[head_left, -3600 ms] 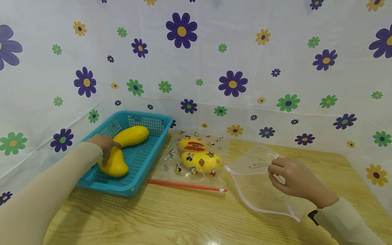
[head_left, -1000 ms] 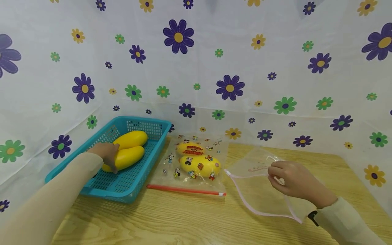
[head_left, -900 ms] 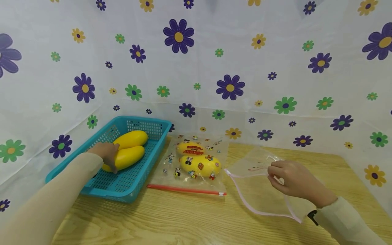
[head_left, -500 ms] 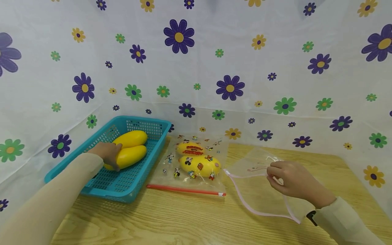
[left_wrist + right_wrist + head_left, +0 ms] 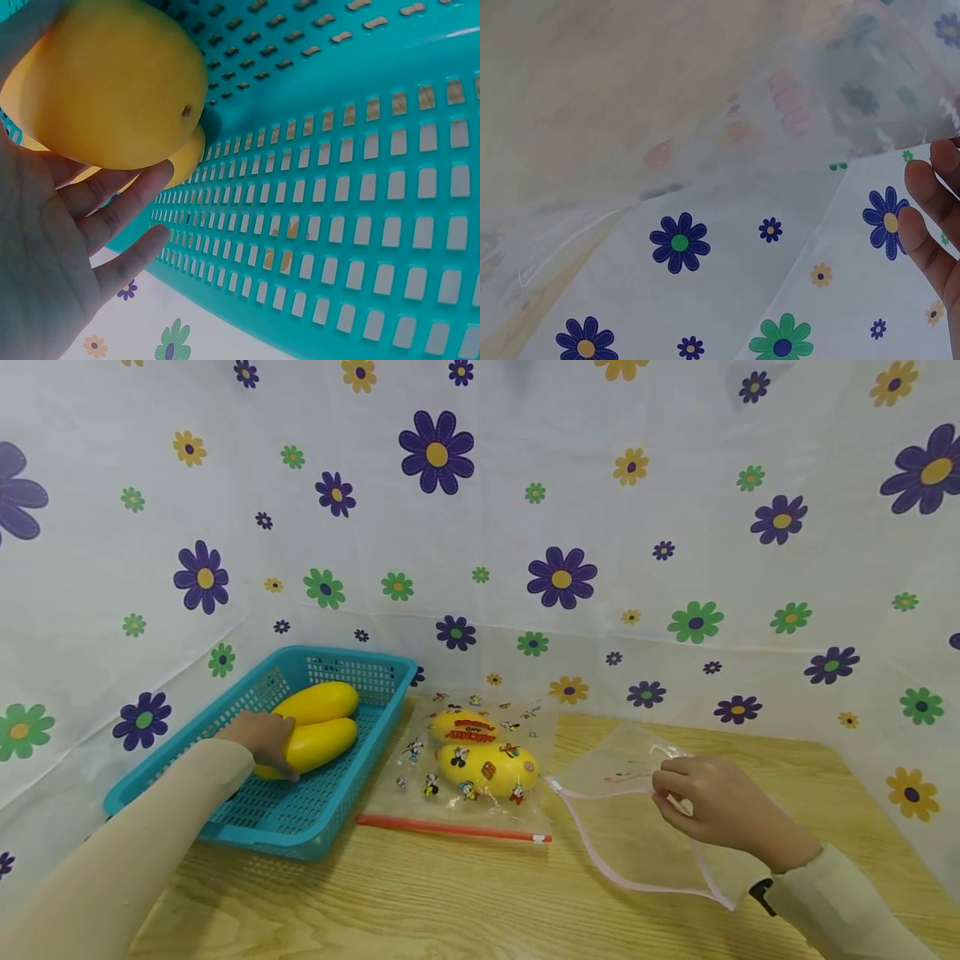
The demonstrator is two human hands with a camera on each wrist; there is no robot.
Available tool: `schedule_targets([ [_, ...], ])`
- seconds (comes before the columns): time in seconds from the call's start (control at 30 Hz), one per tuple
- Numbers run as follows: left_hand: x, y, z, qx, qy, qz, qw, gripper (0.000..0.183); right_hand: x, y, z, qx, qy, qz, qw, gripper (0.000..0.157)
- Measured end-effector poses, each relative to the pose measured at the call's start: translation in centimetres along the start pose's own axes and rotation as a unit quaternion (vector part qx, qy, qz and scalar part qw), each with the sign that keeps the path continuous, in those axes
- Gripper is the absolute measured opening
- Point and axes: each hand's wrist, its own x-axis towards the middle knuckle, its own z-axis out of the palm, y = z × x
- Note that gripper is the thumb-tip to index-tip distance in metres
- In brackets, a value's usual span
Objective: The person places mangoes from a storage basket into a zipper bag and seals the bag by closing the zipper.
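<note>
In the head view my left hand (image 5: 262, 742) reaches into the blue basket (image 5: 348, 793) and grips the nearer of two long, smooth yellow mango-like fruits (image 5: 324, 743). The left wrist view shows the thumb above this fruit (image 5: 112, 82) and the fingers below it, with a small dark pit at its end. The second yellow fruit (image 5: 321, 700) lies against it on the far side. At the right, my right hand (image 5: 720, 806) pinches the upper edge of a clear zip bag (image 5: 637, 839) with a pale pink mouth. Part of that edge is hidden by the fingers.
Between basket and right hand lies a clear bag printed with cartoon figures (image 5: 420, 777), its red slider strip (image 5: 450, 828) facing me. Two yellow fruits (image 5: 498, 768) are inside. A flower-patterned white sheet (image 5: 480, 502) rises behind the wooden table (image 5: 420, 893).
Over the last few seconds my left hand has turned the nearer fruit in the basket, so it now lies alongside the other. The right hand has stayed at the pink-edged bag.
</note>
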Motion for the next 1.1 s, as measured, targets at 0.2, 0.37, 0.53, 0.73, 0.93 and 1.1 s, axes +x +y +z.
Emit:
schedule_targets([
  [0.2, 0.12, 0.05, 0.07, -0.002, 0.001, -0.002, 1.0, 0.085, 0.02, 0.04, 0.08, 0.004, 0.003, -0.004, 1.0, 0.038],
  [0.37, 0.18, 0.22, 0.03, 0.003, 0.012, 0.004, 0.9999, 0.078, 0.0, 0.05, 0.14, 0.003, 0.0, -0.002, 1.0, 0.04],
  [0.53, 0.22, 0.28, 0.03, 0.006, 0.018, 0.006, 0.9998, 0.07, 0.05, 0.06, 0.16, 0.0, -0.002, -0.001, 1.0, 0.041],
  [0.73, 0.19, 0.38, 0.19, 0.011, 0.023, 0.011, 0.9996, 0.065, 0.11, -0.03, 0.13, -0.003, 0.0, -0.001, 1.0, 0.042],
  [0.93, 0.09, 0.42, 0.29, 0.004, 0.025, 0.008, 0.9997, 0.058, 0.17, -0.07, 0.08, -0.003, -0.003, -0.001, 1.0, 0.042],
  [1.1, 0.21, 0.24, 0.4, -0.01, 0.033, 0.003, 0.9994, 0.056, 0.22, -0.09, 0.11, -0.004, -0.002, -0.001, 1.0, 0.042],
])
